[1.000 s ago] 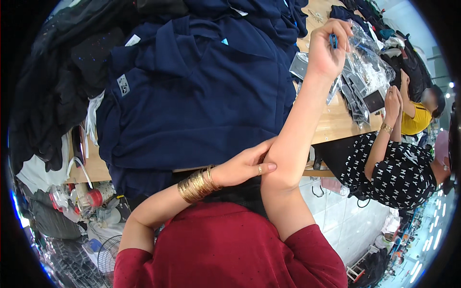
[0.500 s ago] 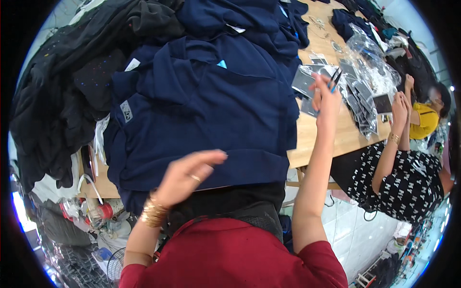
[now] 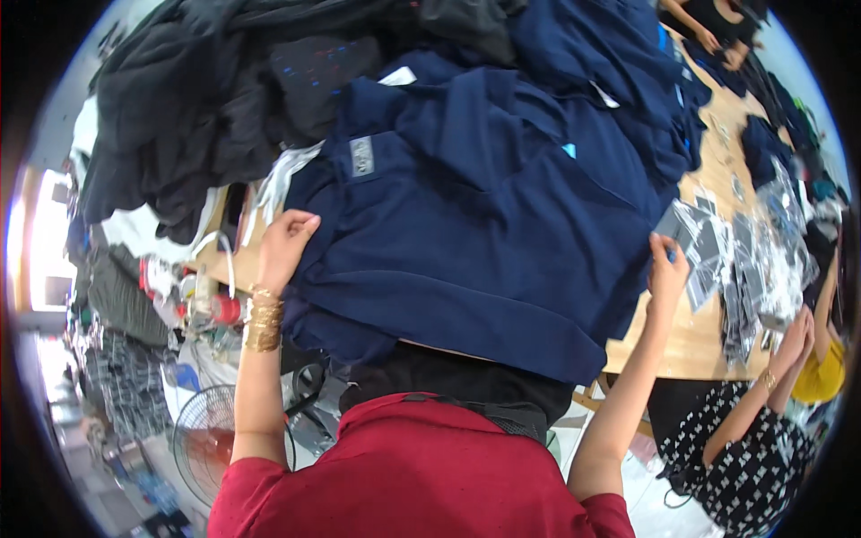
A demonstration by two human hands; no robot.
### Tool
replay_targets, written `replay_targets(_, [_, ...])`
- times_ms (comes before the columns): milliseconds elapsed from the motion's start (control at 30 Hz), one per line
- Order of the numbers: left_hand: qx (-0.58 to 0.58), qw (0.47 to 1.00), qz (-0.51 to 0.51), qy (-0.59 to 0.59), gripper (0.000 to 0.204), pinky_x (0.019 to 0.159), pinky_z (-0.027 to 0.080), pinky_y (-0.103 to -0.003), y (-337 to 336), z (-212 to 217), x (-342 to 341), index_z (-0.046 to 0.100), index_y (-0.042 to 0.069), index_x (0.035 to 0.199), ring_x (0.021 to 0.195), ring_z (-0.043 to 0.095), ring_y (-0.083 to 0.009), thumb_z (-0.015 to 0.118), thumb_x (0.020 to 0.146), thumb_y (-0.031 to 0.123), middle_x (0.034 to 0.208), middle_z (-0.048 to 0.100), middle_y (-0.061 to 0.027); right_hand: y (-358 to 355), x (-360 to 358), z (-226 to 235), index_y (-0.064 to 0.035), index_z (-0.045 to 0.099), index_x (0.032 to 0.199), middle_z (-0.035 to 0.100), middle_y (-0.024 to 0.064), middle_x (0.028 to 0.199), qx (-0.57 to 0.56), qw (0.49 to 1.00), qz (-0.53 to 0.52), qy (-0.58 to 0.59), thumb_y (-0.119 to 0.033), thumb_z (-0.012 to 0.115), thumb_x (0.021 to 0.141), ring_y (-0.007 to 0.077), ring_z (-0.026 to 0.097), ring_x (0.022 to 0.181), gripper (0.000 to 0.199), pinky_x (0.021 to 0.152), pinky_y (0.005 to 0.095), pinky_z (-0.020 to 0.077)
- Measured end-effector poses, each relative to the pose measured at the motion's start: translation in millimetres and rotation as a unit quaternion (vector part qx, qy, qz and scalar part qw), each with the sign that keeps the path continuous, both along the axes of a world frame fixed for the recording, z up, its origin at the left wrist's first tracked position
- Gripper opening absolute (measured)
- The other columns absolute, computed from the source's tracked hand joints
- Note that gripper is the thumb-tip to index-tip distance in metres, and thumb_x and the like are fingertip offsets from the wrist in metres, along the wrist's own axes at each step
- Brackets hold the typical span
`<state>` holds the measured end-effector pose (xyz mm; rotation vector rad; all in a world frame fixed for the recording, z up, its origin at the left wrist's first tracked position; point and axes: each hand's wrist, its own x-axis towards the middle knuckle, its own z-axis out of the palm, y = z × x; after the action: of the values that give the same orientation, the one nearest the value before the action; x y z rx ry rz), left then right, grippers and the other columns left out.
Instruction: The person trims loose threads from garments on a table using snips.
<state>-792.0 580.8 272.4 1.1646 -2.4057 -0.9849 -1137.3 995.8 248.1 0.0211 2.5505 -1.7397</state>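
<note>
A navy sweatshirt [image 3: 484,233] with a V-shaped neck lies spread in front of me, hem toward my body. A grey patch [image 3: 361,156] sits on its left part and a light blue tag [image 3: 569,151] shows near the neck. At the left edge of the cloth is my left hand [image 3: 285,247], closed with fingertips pressed together; whether they pinch fabric I cannot tell. My right hand [image 3: 668,269] is closed beside the garment's right edge. A bit of blue between its fingers belongs to the thread snips, mostly hidden.
More navy garments [image 3: 592,54] and a dark heap of clothing [image 3: 179,117] lie beyond. On the wooden table [image 3: 641,350] at right are grey tags [image 3: 740,287] and clear plastic bags [image 3: 789,242]. Co-workers sit at right, another stands far right. A fan [image 3: 211,439] is at lower left.
My view has swung so the garment sits further right. The left hand has moved from above the hem to the left edge; the right hand has come from over the tags to the right edge.
</note>
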Motion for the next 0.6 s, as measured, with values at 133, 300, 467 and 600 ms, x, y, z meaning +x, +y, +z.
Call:
replay_targets(133, [0.17,0.978,-0.029,0.118,0.015,0.063,0.039,-0.018,8,31,18,0.056,0.004,0.089,0.068,0.047,-0.0027,0.062,0.085,0.017,0.073,0.053,0.0044,21,14,14,-0.0114,0.056,0.092,0.037,-0.0094,0.048,-0.167,0.982,-0.068,-0.051,-0.018,0.062,0.086,0.001,0.027,0.033,0.011,0.031,0.0196,0.0166])
replay_targets(300, [0.338,0.935,-0.102,-0.01,0.012,0.059,0.032,-0.016,22,59,62,0.052,0.006,0.089,0.065,0.039,-0.0007,0.061,0.085,0.012,0.071,0.046,0.0071,120,49,4,-0.0101,0.055,0.089,0.043,-0.0059,0.059,-0.009,0.995,-0.036,-0.093,-0.022,0.059,0.088,0.0029,0.034,0.043,0.013,0.039,0.0197,0.025])
replay_targets(467, [0.271,0.946,-0.147,-0.098,0.02,0.07,0.042,-0.019,25,54,71,0.055,0.003,0.1,0.074,0.052,-0.0044,0.062,0.085,0.014,0.081,0.055,0.002,124,62,-2,-0.003,0.058,0.088,0.051,0.0019,0.058,0.268,0.954,0.133,0.003,-0.02,0.05,0.091,0.0075,0.041,0.045,0.019,0.043,0.0232,0.0306])
replay_targets(600, [0.239,0.965,-0.092,0.059,0.032,0.082,0.043,-0.022,22,47,27,0.052,0.004,0.114,0.089,0.055,-0.009,0.061,0.086,0.017,0.095,0.058,-0.0033,-12,56,89,-0.0031,0.063,0.096,0.06,0.0025,0.076,0.149,0.979,0.131,0.041,-0.016,0.049,0.092,0.0047,0.05,0.059,0.019,0.046,0.0188,0.0357])
